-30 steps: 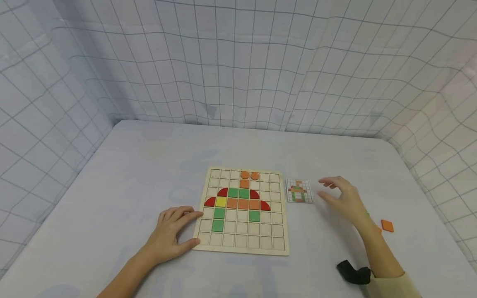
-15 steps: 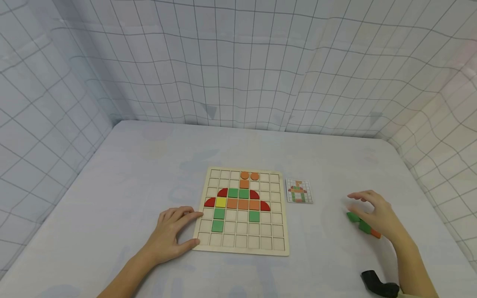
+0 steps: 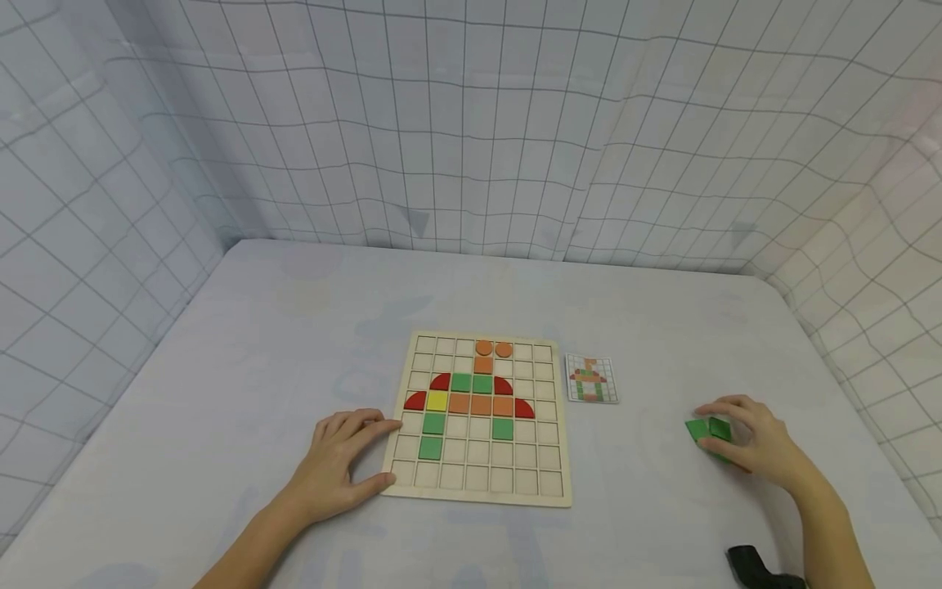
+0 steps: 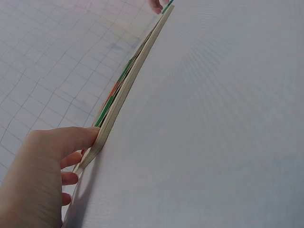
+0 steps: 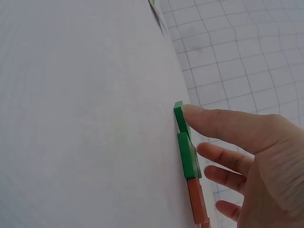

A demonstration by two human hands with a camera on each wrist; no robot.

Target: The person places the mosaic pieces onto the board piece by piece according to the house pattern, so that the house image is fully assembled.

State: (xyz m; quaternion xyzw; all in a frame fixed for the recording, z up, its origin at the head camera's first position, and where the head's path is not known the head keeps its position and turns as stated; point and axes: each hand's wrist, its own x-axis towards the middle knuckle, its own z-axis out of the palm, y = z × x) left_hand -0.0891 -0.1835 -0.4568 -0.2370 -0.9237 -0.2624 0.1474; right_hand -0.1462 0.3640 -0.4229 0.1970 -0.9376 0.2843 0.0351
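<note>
My left hand [image 3: 340,462] rests at the left edge of a wooden grid board [image 3: 478,495], its thumb and index finger touching the rim. Green, orange, red and yellow tiles fill some cells, with a yellow square [image 3: 437,400] near the left. Over to the right, my right hand [image 3: 761,442] pinches a green square tile [image 3: 720,428] between thumb and fingers. Beside it lies another green tile [image 3: 696,429]. In the right wrist view, the thumb meets a green tile [image 5: 179,114], and an orange tile [image 5: 197,202] lies further along the row.
A small picture card [image 3: 592,379] with a coloured grid pattern lies just right of the board. A black curved object [image 3: 754,568] sits by the right forearm. White cloth with a grid pattern [image 3: 471,123] hangs behind the table.
My right hand has moved right and toward me, from near the card to the loose tiles, and its fingers have closed on a green tile. My left hand has stayed at the board.
</note>
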